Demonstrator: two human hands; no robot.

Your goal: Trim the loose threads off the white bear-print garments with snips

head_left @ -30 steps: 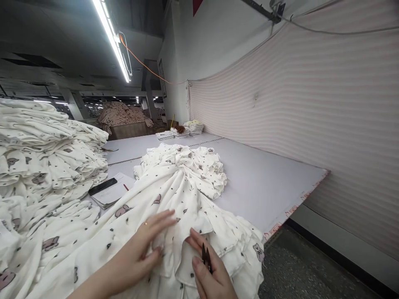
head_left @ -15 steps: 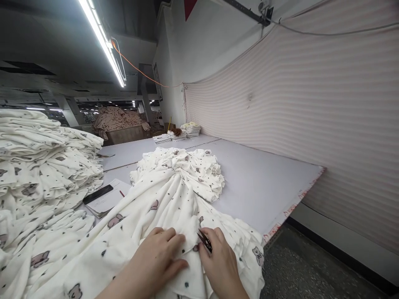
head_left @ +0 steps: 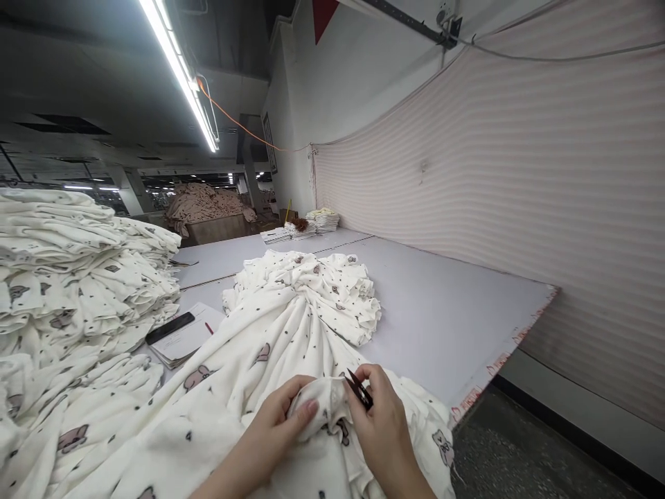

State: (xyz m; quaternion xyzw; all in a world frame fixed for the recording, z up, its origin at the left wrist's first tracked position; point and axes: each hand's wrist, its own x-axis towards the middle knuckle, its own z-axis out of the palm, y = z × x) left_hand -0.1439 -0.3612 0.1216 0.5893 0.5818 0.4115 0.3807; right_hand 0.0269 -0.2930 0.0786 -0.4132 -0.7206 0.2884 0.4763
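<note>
- Since the earlier frame, the left hand (head_left: 283,416) has gone from lying palm-down on the printed cloth (head_left: 291,333) to lifting a fold of it, and the right hand (head_left: 382,423) has turned in beside that fold.
- Left grip: narrow, the thumb on top of the raised fold (head_left: 325,398), pinching it against the fingers.
- Right grip: closed around the small dark snips (head_left: 359,389), whose points tip up and to the left; its fingertips seem to meet the fold's right end as well.
- The cloth lies across the near tabletop (head_left: 431,305), gathered into a ruffled bunch at its far end, with its loose part spread under both hands.
- What the change means, as I judge it: the fold is now up off the layers below and held between two hands, so its edge can be handled with the snips close by. Whether the blades touch a thread is too small to tell.
- The notepad (head_left: 181,346) and phone (head_left: 170,327) lie left of the cloth.
</note>
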